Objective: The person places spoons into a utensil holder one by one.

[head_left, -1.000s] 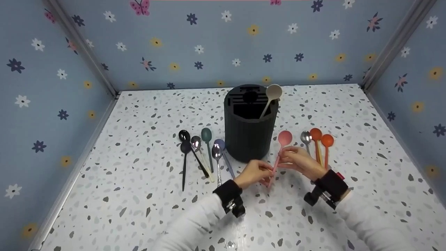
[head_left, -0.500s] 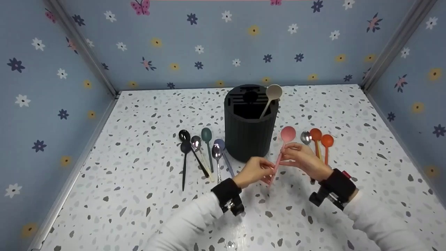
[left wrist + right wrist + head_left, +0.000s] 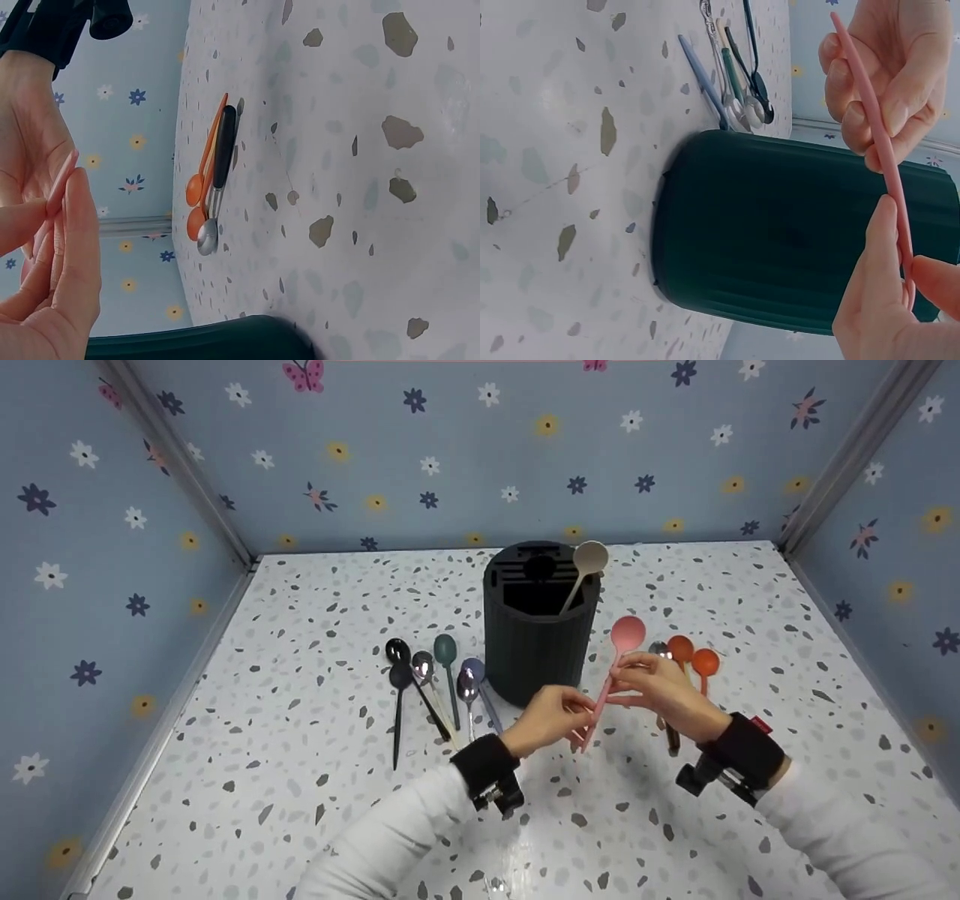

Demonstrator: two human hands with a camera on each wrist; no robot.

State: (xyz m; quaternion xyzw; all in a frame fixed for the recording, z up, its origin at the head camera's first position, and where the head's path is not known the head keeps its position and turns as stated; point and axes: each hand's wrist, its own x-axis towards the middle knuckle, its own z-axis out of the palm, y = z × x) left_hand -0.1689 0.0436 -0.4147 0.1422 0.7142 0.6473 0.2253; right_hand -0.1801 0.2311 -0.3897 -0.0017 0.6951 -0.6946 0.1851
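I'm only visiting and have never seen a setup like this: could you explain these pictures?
No machine here: a person works bare-handed. A head-worn camera takes the wide picture. Each wrist wears a small camera too, giving the two close, sideways views. The left hand and right hand both hold one pink spoon, raised off the speckled table. A dark holder stands there with a cream spoon in it; in the wide picture, a green spoon and others lie to its left, two orange spoons to its right.
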